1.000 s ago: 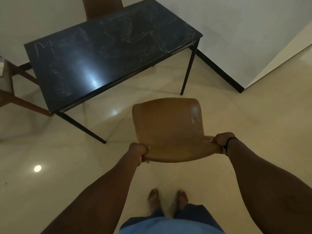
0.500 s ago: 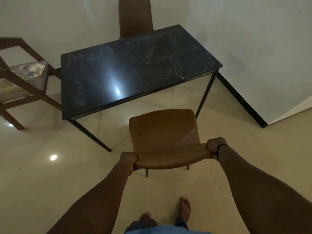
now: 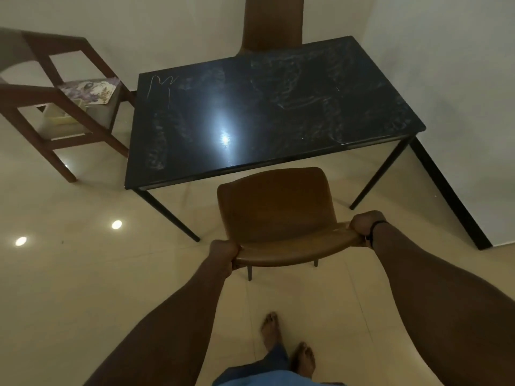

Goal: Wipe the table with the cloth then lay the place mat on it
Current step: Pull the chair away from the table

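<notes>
- Hands: left grip (image 3: 223, 253) and right grip (image 3: 362, 227) each clamped on the top edge of a brown chair (image 3: 276, 218).
- Chair stands just before the dark counter (image 3: 264, 118), smeared with marks.
- Patterned place mat (image 3: 89, 90) lies on a wooden chair (image 3: 55, 107), left of the counter.

A tan padded chair (image 3: 276, 215) stands at 6 o'clock on the pale glossy tiled floor (image 3: 69, 288), its back nearest the camera, two thin dark legs showing beneath. At 12 o'clock a second brown chair (image 3: 271, 22) rises against the white wall (image 3: 446, 79). At 10 o'clock stands a dark wooden chair (image 3: 55, 107); its seat holds a pale yellowish object that is hard to make out. Round ceiling-light reflections (image 3: 116, 224) shine on the floor at 8 o'clock. A black skirting strip (image 3: 451, 196) runs along the wall at 3 o'clock.
</notes>
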